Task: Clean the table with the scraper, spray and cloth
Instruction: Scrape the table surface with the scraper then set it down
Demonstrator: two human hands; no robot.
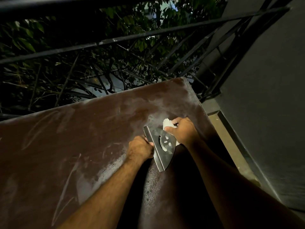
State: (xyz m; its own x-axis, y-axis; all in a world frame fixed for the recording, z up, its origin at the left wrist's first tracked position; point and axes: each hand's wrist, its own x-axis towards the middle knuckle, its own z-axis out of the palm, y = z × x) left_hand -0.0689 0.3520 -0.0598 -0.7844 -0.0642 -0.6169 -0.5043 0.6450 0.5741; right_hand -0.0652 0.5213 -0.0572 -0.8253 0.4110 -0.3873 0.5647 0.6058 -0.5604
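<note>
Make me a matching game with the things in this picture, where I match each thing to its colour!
Things:
1. scraper
2. cloth
3. table
4. leaves

Colours:
A. green
B. brown with pale dusty smears
C. shiny grey metal
D. white

Pairs: 1-C, 2-D, 3-B, 4-A

Both hands are on the metal scraper (162, 145) over the dusty brown bench (69, 139). The left hand (140, 148) curls around its long edge, while the right hand (184, 131) pinches the opposite side with a white cloth (167, 123) bunched beneath. Dark railing (115, 41) and foliage (79, 70) lie behind.
</note>
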